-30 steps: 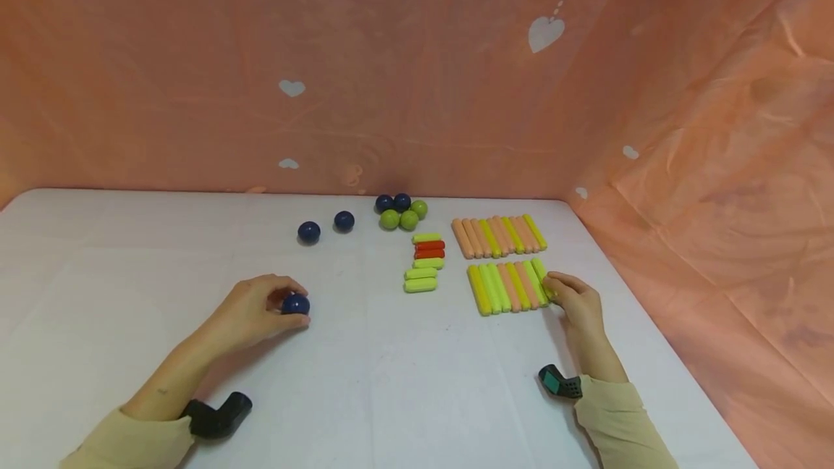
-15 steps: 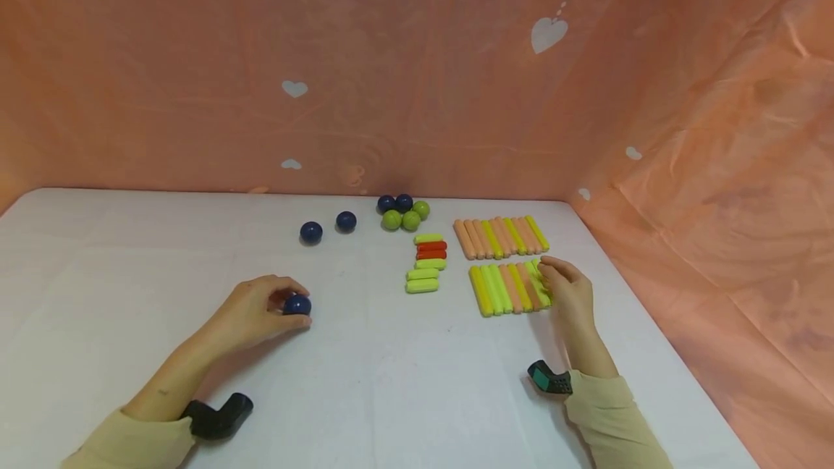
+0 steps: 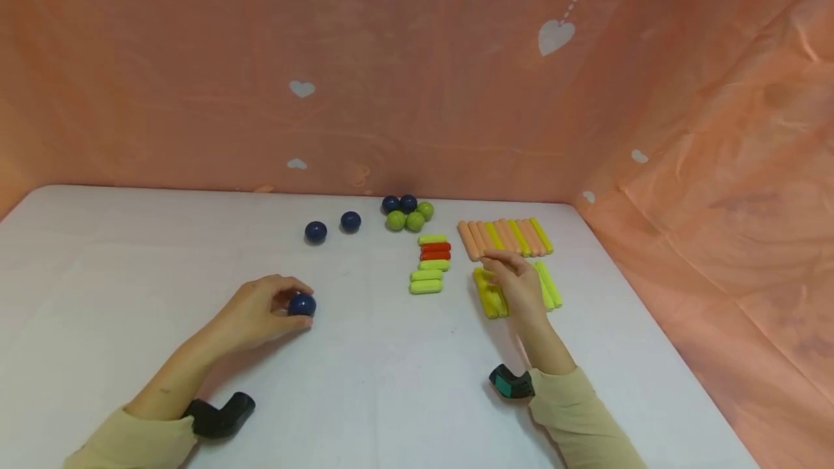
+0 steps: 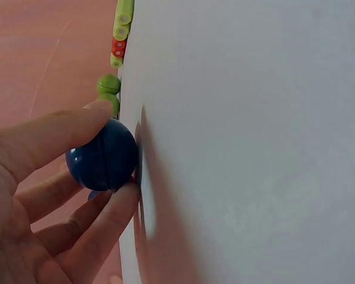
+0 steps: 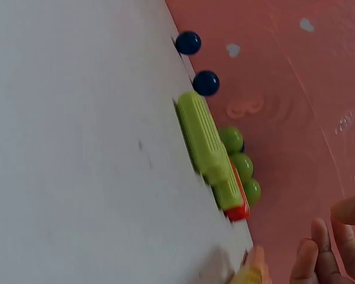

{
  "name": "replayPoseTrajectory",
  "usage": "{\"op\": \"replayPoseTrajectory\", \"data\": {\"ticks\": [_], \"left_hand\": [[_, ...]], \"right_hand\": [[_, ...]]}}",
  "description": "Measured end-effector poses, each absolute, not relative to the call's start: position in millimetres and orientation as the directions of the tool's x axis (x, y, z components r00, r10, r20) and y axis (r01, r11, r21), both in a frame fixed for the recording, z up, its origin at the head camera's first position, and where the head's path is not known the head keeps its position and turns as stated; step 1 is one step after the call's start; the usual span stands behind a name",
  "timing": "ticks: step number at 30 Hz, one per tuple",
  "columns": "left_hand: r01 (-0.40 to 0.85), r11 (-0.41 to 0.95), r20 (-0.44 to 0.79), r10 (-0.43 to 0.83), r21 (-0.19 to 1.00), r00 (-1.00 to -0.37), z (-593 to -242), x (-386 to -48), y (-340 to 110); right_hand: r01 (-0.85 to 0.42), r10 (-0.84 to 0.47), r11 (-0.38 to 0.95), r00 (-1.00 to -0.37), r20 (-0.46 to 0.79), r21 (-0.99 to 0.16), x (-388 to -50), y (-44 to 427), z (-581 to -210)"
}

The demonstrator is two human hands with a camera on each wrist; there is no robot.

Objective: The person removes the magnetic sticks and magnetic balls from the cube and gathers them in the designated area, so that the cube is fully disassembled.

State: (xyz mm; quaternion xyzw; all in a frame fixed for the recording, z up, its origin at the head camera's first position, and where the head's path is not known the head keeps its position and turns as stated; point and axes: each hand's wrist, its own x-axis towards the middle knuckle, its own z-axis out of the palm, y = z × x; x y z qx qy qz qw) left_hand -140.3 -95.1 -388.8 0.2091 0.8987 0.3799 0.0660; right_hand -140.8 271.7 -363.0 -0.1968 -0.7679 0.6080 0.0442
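Observation:
My left hand [image 3: 257, 315] holds a glossy dark blue ball [image 3: 302, 305] between thumb and fingers, low over the table. In the left wrist view the thumb lies on one side of the ball [image 4: 103, 155] and fingertips touch the other. My right hand [image 3: 521, 292] is above the near row of yellow, lime and peach sticks [image 3: 487, 295], covering its middle. Nothing shows between the right fingers [image 5: 306, 260], which are loosely bent in the right wrist view. Whether they touch the sticks cannot be told.
Behind lies a second row of peach and yellow sticks [image 3: 470, 239]. Short lime and red sticks [image 3: 426, 286] form a column left of it. Green balls [image 3: 395, 221] and blue balls [image 3: 316, 232] stand farther back, before an orange curtain [image 3: 417, 93].
The right hand has moved left from the right end of the near row to above its middle, uncovering the right-end sticks. The left hand keeps its hold on the ball.

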Motion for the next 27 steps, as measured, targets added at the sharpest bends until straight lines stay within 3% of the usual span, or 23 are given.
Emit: {"op": "replayPoseTrajectory", "data": {"ticks": [17,27], "left_hand": [[0.325,0.589,0.064,0.419,0.74,-0.906,-391.1,-141.0,-94.5],[0.3,0.593,0.051,0.399,0.748,-0.915,-391.1,-139.4,-94.6]], "right_hand": [[0.135,0.201,0.169,-0.974,-0.1,-0.976,-146.3,222.8,-370.8],[0.11,0.029,0.317,-0.994,-0.107,-0.942,-144.0,204.6,-378.1]]}}
